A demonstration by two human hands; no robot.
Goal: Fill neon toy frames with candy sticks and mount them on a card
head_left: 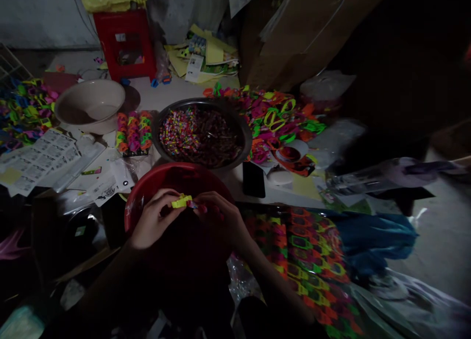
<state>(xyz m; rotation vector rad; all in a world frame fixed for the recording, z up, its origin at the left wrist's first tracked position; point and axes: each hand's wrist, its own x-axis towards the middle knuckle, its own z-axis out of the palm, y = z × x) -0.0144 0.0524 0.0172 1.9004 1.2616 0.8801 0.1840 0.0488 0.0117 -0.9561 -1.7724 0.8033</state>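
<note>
My left hand (152,221) and my right hand (217,219) meet over a red basin (147,192) close in front of me. Between the fingertips of my left hand sits a small yellow plastic piece (181,201). My right hand pinches a tiny pinkish bit (194,206) against that yellow piece. Both hands have their fingers curled in. Just beyond the basin stands a metal bowl (243,128) full of small multicoloured pieces (191,133).
A beige bowl (90,106) stands at the back left, beside sheets of paper (37,157). Heaps of neon plastic frames (279,123) lie right of the metal bowl. A dark phone (253,179), a red stool (125,44) and packed frames (309,260) are around.
</note>
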